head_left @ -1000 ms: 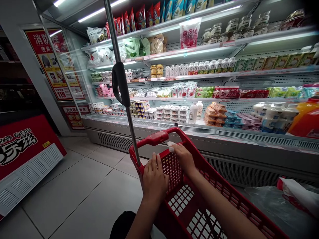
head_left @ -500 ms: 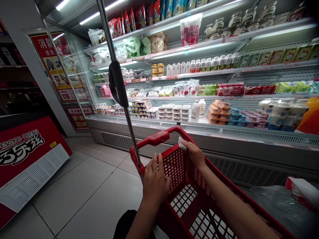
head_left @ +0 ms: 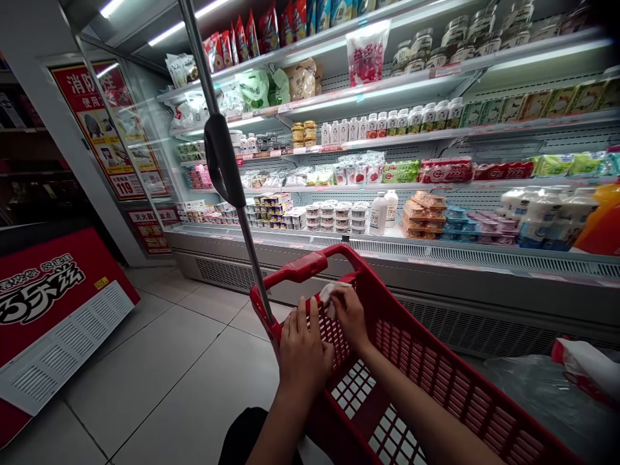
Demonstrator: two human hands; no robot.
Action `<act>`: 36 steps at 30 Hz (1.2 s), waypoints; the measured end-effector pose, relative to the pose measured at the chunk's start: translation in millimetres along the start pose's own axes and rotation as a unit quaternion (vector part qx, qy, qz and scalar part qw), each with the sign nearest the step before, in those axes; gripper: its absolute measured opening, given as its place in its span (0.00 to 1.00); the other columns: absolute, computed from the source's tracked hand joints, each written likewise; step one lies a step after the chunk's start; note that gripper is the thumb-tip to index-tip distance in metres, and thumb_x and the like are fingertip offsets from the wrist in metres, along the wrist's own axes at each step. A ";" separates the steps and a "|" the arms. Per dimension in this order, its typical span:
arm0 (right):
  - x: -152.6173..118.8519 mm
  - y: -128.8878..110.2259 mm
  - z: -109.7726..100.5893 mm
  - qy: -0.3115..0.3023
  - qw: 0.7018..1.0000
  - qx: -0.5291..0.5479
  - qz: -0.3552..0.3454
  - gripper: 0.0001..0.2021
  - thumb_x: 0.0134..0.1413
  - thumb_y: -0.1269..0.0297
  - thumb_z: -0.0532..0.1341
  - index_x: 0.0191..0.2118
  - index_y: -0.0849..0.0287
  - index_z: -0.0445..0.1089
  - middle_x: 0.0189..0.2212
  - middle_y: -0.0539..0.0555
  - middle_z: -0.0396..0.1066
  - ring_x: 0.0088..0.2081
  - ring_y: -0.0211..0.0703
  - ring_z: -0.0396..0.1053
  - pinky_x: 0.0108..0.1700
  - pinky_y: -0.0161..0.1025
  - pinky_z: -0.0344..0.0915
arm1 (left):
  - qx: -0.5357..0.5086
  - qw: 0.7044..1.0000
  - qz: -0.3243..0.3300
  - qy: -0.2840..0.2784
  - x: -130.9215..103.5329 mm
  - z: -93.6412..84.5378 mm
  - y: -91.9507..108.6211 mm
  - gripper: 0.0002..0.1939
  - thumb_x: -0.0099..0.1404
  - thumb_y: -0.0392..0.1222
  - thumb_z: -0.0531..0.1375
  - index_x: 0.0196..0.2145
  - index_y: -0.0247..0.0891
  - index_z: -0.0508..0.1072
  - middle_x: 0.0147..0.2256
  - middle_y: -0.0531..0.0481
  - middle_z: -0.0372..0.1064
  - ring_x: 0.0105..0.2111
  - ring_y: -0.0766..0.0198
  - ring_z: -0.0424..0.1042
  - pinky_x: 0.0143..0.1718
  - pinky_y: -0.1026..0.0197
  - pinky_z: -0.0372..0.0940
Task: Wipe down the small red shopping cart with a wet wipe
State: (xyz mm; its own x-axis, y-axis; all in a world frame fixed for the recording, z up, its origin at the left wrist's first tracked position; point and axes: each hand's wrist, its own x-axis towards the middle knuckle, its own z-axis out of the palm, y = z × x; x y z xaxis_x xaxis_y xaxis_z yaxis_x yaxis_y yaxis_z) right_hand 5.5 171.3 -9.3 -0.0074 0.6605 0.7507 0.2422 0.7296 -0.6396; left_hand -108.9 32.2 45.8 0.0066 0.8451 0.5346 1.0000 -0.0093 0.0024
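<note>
A red shopping basket (head_left: 407, 349) with a grid of holes stands in front of me, its metal pull rod (head_left: 249, 242) rising at the left corner. My left hand (head_left: 305, 349) rests on the basket's near left rim, fingers stretched out and holding nothing. My right hand (head_left: 347, 313) pinches a white cloth or tissue (head_left: 333, 290) against the far end rim, just right of my left fingertips. The red carry handle (head_left: 305, 266) arches beyond both hands.
A refrigerated shelf (head_left: 300, 242) with dairy goods runs across behind the basket. At the left stands a red and white freezer (head_left: 53, 310). A clear plastic bag (head_left: 537, 394) and a white and red object (head_left: 588, 365) lie at the lower right.
My right hand has moved left along the basket's end rim with the white cloth, closer to my left hand. My left hand has barely moved.
</note>
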 end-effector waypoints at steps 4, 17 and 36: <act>-14.7 -20.1 18.1 -0.076 0.993 0.078 -0.041 0.09 0.70 0.61 0.55 0.48 0.52 0.71 0.47 0.57 0.74 0.50 0.48 0.73 0.54 0.46 0.70 | -0.001 1.000 -0.006 0.004 3.1 -1.1 -1.0 0.47 0.61 0.35 0.58 0.75 0.38 0.46 0.71 0.36 0.53 0.67 0.45 0.61 0.65 0.46 0.60; 17.5 22.4 -0.5 0.078 0.995 0.008 0.063 0.09 0.68 0.60 0.53 0.45 0.54 0.68 0.44 0.58 0.71 0.48 0.52 0.70 0.52 0.50 0.68 | -0.010 1.000 0.008 -0.014 4.6 -6.6 -1.9 0.52 0.58 0.33 0.61 0.76 0.40 0.42 0.71 0.35 0.52 0.66 0.42 0.62 0.63 0.44 0.62; 11.6 17.1 7.5 0.093 0.991 0.038 0.087 0.08 0.65 0.62 0.54 0.44 0.55 0.69 0.44 0.58 0.72 0.48 0.51 0.70 0.54 0.51 0.67 | -0.009 1.000 0.021 -0.007 3.7 -6.3 -1.1 0.52 0.57 0.32 0.61 0.75 0.42 0.45 0.71 0.35 0.52 0.65 0.40 0.63 0.62 0.42 0.63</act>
State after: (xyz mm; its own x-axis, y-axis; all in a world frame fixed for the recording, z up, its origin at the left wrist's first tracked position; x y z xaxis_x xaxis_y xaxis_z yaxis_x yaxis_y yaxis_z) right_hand 2.2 192.8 -12.8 0.2081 0.7391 0.6406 0.1512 0.6228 -0.7676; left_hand -110.1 32.0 53.1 0.0484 0.8513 0.5224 0.9985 -0.0537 -0.0049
